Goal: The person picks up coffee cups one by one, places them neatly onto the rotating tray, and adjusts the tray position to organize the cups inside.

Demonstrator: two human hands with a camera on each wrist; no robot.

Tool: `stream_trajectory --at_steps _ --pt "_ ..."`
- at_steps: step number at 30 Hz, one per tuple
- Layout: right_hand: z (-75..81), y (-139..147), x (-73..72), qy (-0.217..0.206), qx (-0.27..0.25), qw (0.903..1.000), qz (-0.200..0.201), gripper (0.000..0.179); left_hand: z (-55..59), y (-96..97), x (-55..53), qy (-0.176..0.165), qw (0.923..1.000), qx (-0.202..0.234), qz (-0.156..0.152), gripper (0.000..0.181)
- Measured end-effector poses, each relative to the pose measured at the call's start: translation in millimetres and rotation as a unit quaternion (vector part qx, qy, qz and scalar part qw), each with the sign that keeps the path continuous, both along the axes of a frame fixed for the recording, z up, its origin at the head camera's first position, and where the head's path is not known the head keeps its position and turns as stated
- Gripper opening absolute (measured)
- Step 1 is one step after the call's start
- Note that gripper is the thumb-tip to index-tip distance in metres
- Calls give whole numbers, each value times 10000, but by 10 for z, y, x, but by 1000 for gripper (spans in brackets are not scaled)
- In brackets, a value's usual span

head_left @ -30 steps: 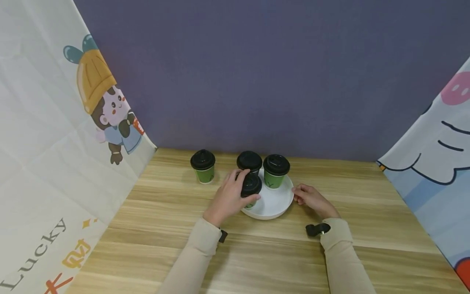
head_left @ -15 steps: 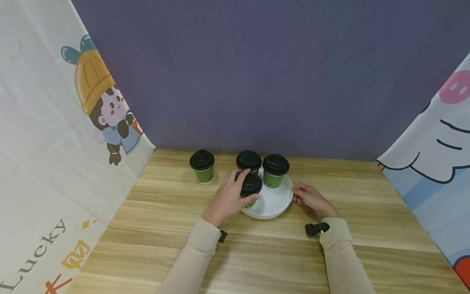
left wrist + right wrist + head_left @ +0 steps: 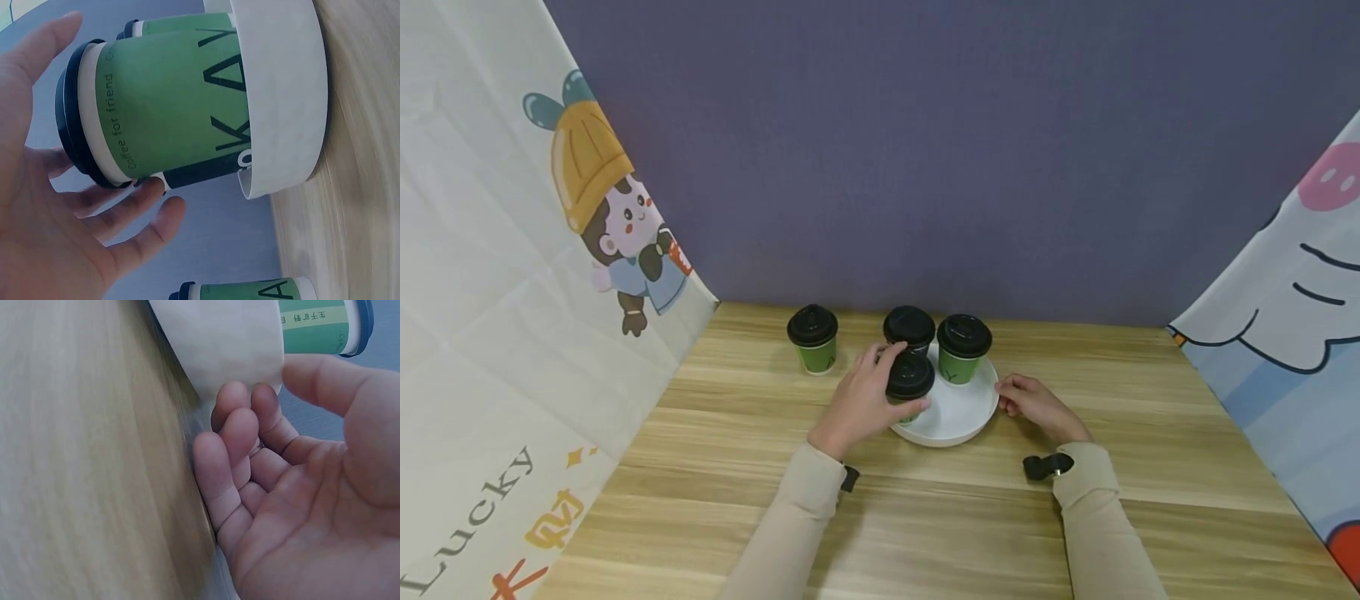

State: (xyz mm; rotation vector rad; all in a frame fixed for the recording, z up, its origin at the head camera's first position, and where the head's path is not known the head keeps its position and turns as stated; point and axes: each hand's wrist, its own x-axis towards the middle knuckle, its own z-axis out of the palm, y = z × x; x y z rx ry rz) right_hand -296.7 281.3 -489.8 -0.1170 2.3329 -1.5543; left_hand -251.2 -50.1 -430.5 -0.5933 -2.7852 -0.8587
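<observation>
1. 4 cups: front cup point(image 3: 911, 380) + R cup point(image 3: 961, 350) in 1 tray point(image 3: 958, 414); L cup point(image 3: 814, 338) on desk point(image 3: 932, 525); back cup point(image 3: 909, 326) base hidden.
2. L hand point(image 3: 857, 410) spread round front cup, thumb off lid.
3. R hand point(image 3: 1037, 408) pinches tray rim.

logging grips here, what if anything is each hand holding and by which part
The right hand pinches the white tray by its rim. The left hand spreads around the front cup, apparently not gripping it.

Cups point(image 3: 169, 100) look paper, lids point(image 3: 965, 335) smooth plastic, the tray point(image 3: 284, 100) matt, the table point(image 3: 925, 533) wood-grained.
</observation>
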Motion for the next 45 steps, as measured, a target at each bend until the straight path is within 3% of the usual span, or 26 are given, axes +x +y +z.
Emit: stream_trajectory --at_steps 8,13,19,25,32,39,45 --pt "-9 -4 -2 -30 -144 9999 75 20 26 -126 -33 112 9996 179 171 91" --pt "-8 -1 -6 -35 -174 9998 103 20 52 -251 -88 417 9972 495 370 71" --pt "-6 -1 -6 -48 -140 9999 73 21 40 -447 -175 951 9872 964 846 41" --pt "0 -9 -1 -79 -193 9998 49 21 -46 -662 -258 1017 9788 1038 1441 41" --pt "-20 -5 -14 -100 -218 9997 44 19 -117 -847 -318 768 9776 810 1787 59" --pt "-27 11 -14 -35 -178 9998 60 18 -160 -912 -333 86 9831 440 1774 75" --pt "-33 9 -14 16 -182 9998 84 18 -195 -925 -340 -38 9837 361 1761 83"
